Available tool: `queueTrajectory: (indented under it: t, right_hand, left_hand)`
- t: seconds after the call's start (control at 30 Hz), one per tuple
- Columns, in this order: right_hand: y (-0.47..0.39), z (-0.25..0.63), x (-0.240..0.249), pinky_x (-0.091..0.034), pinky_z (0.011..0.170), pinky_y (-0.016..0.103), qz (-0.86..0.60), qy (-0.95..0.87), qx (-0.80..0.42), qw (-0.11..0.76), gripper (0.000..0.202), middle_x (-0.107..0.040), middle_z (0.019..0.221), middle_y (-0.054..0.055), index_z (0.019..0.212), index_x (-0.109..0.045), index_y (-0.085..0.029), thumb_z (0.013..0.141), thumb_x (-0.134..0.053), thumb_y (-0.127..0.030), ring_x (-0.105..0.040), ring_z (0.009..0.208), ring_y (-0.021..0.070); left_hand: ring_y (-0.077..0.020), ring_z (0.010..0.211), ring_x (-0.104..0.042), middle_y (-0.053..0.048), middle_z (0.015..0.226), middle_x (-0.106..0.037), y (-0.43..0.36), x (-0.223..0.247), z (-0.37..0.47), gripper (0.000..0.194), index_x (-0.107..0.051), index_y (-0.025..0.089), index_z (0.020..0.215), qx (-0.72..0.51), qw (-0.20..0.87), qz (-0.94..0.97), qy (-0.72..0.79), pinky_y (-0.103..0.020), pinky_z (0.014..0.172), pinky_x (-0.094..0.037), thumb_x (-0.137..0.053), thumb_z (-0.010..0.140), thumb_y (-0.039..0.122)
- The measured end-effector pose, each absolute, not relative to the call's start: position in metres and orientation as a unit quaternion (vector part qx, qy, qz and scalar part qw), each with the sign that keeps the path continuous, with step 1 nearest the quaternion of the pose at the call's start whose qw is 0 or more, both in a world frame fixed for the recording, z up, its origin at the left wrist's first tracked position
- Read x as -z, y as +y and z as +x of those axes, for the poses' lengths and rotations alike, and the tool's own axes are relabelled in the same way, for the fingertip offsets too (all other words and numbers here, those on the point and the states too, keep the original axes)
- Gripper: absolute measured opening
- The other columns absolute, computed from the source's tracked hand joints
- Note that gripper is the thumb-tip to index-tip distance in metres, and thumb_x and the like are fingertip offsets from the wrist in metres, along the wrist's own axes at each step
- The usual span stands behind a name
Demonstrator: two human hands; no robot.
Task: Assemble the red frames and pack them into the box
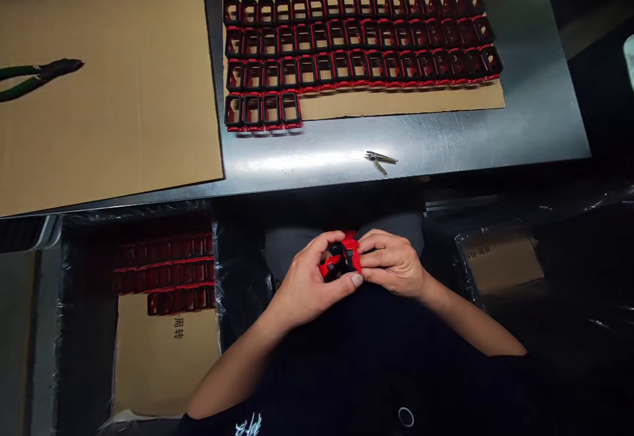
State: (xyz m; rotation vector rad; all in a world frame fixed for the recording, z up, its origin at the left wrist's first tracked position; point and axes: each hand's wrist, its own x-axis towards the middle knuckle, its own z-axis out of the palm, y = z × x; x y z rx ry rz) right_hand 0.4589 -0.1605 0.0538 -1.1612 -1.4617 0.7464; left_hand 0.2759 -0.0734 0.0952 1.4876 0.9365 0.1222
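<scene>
Below the table's edge [317, 188], both hands' fingers [354, 280] pinch seemingly one red-black frame [341, 257].

Both bare forearms enter from the lower edge and converge toward the lap, elbows out and wrists angled inward. The left hand [310, 281] is curled, its thumb stretched toward the right with the nail showing and its fingers arched above; the right hand [393, 263] lies knuckles up, fingers bent toward the left. The fingertips of the two hands meet in a pinch at the centre, though where each finger presses cannot be made out.
</scene>
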Motion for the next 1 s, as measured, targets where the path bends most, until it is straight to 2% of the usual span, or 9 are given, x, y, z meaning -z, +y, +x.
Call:
queueTrajectory:
  t: [0.17,0.27,0.47,0.77,0.87,1.0]
  right_hand:
    - [-0.162,0.46,-0.053,-0.059,0.074,0.036,-0.491,-0.634,-0.298,0.518,0.011,-0.077,0.09,0.009,0.089,-0.08,-0.021,0.094,-0.071,-0.028,-0.07,0.084,0.021]
    - [-0.162,0.461,-0.053,-0.06,0.075,0.037,-0.497,-0.639,-0.287,0.512,0.008,-0.077,0.093,0.01,0.091,-0.08,-0.021,0.092,-0.072,-0.025,-0.07,0.087,0.0221]
    - [-0.161,0.462,-0.055,-0.06,0.079,0.037,-0.51,-0.647,-0.256,0.506,0.006,-0.077,0.101,0.01,0.09,-0.079,-0.022,0.091,-0.073,-0.021,-0.07,0.092,0.0221]
    - [-0.161,0.466,-0.058,-0.059,0.087,0.042,-0.536,-0.642,-0.281,0.471,0.015,-0.076,0.118,0.011,0.103,-0.079,-0.026,0.091,-0.072,-0.02,-0.072,0.103,0.0244]
    - [-0.163,0.467,-0.06,-0.059,0.088,0.041,-0.55,-0.615,-0.305,0.476,0.02,-0.076,0.118,0.01,0.102,-0.079,-0.026,0.092,-0.067,-0.014,-0.072,0.104,0.0237]
    - [-0.164,0.466,-0.066,-0.06,0.084,0.035,-0.571,-0.509,-0.373,0.525,0.023,-0.078,0.103,0.007,0.102,-0.079,-0.024,0.094,-0.061,-0.012,-0.073,0.094,0.0196]
  left_hand:
    - [-0.0239,0.098,-0.068,-0.011,0.115,-0.069,-0.074,-0.09,0.276,0.061,-0.062,0.017,0.121,-0.111,0.585,0.699,0.397,-0.037,0.088,-0.057,-0.08,0.072,0.049]
    - [-0.0222,0.093,-0.068,-0.012,0.117,-0.068,-0.078,-0.085,0.275,0.06,-0.059,0.018,0.123,-0.142,0.565,0.715,0.386,-0.036,0.084,-0.059,-0.079,0.074,0.047]
    - [-0.0182,0.087,-0.069,-0.016,0.13,-0.064,-0.085,-0.075,0.272,0.08,-0.039,0.02,0.142,-0.197,0.514,0.751,0.364,-0.036,0.081,-0.062,-0.081,0.076,0.037]
    - [-0.0114,0.07,-0.062,-0.018,0.133,-0.059,-0.086,-0.071,0.272,0.098,-0.011,0.027,0.16,-0.279,0.368,0.837,0.293,-0.024,0.056,-0.058,-0.075,0.085,0.028]
    - [-0.0183,0.085,-0.069,-0.02,0.13,-0.062,-0.084,-0.071,0.273,0.101,-0.008,0.023,0.162,-0.293,0.327,0.855,0.277,-0.026,0.061,-0.061,-0.074,0.086,0.026]
    - [-0.0281,0.11,-0.07,-0.023,0.126,-0.064,-0.082,-0.071,0.274,0.102,-0.004,0.017,0.162,-0.311,0.282,0.874,0.246,-0.034,0.073,-0.065,-0.072,0.086,0.022]
